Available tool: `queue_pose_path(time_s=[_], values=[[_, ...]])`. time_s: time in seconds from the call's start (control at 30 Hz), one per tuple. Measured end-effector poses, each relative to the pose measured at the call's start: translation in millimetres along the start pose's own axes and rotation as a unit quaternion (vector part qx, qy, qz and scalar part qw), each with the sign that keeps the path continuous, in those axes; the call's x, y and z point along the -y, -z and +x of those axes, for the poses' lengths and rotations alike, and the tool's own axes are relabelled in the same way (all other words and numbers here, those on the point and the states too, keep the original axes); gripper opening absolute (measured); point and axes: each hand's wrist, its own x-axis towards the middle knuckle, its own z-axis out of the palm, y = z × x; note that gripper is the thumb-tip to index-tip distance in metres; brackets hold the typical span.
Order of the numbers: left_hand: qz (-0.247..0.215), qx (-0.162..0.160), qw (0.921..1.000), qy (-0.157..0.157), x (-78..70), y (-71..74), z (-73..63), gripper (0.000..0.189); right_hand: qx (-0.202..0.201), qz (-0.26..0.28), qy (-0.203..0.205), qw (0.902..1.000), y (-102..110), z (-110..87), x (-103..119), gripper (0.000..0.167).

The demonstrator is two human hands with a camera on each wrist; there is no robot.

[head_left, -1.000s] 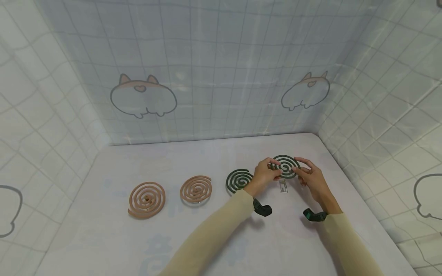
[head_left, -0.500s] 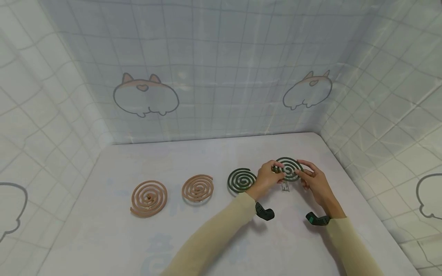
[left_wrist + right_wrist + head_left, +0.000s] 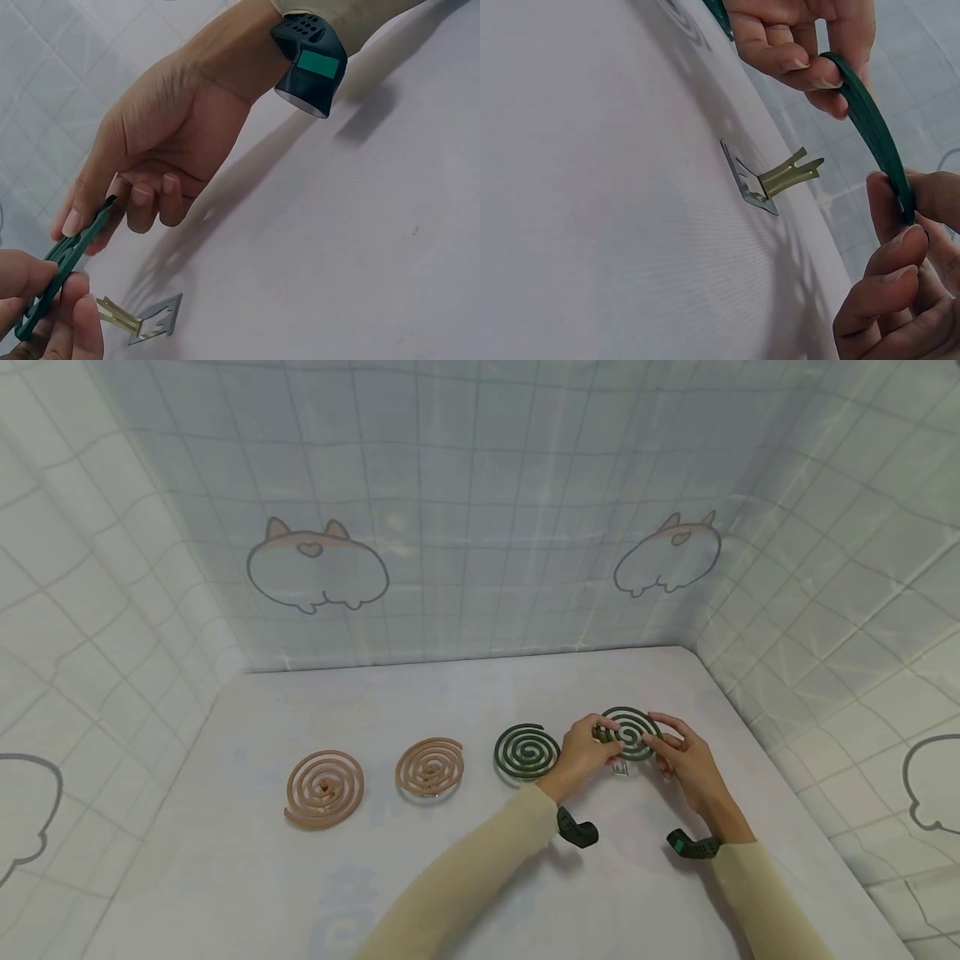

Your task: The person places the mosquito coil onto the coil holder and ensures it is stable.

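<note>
A green mosquito coil [image 3: 628,735] is held level between both hands, close over a small metal coil stand [image 3: 789,177]. My left hand [image 3: 583,750] pinches its left edge between thumb and fingers. At its right edge my right hand [image 3: 692,767] does the same. In the left wrist view the coil [image 3: 67,262] appears edge-on and tilted. Below it stands the metal stand [image 3: 120,313], a flat base with a forked upright tab, apart from the coil. In the head view the coil partly hides the stand.
Another green coil [image 3: 527,751] lies left of my left hand, partly behind the wrist. Further left are two brown coils, one [image 3: 429,767] nearer the middle and one [image 3: 324,788] at the far left. Tiled-pattern cloth walls [image 3: 465,527] enclose the white table [image 3: 225,877].
Both hands have brought the held coil slightly towards me and to the right, so it covers more of the stand. The head view has shifted a little. The grip stays the same.
</note>
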Motion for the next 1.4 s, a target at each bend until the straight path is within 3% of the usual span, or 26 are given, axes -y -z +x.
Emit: queue_pose_path(time_s=[0.27,0.5,0.8,1.13,1.4], values=[[0.01,-0.012,0.9999,-0.001,5.8,0.1,-1.9,0.022,0.001,-0.035,-0.001,0.9994,-4.8,-3.1,-5.6,0.062],[-0.008,-0.011,0.9999,0.006,9.5,-2.0,-2.7,0.023,-0.003,-0.027,0.003,0.9996,-6.7,-6.0,-7.0,0.063],[0.009,-0.015,0.9998,0.012,13.2,-2.5,-8.3,0.024,0.0,-0.021,0.003,0.9998,-9.6,-8.8,-9.6,0.06],[0.006,-0.03,0.9993,0.022,14.7,-4.1,-10.3,0.023,-0.003,-0.05,-0.008,0.9987,-12.4,-10.6,-8.9,0.057],[-0.018,-0.029,0.999,0.03,16.4,-5.8,-11.7,0.024,0.018,-0.003,0.008,0.9998,-14.5,-12.3,-10.7,0.054]])
